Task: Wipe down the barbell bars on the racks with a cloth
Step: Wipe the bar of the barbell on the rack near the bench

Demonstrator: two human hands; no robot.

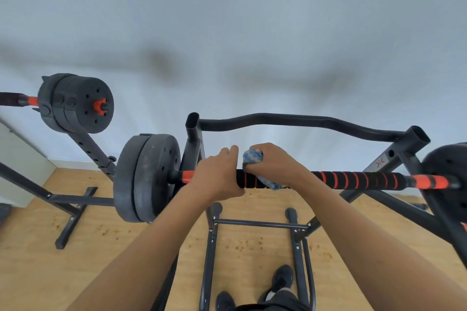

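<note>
Left hand (pixel 217 174) grips the barbell bar (pixel 366 180); right hand (pixel 271 164) clamps the blue cloth (pixel 252 156) around it.

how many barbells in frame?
2. The near barbell lies across the rack at centre; the far barbell is at far left, cut off by the frame edge. More may be off-frame.

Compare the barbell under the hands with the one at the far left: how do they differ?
The near barbell is gripped by the left hand, and the right hand holds a blue cloth on it; the far barbell is untouched. The near barbell shows almost its whole bar; the far barbell is cut off by the frame's left edge. Both are loaded, black with red-orange sections.
</note>
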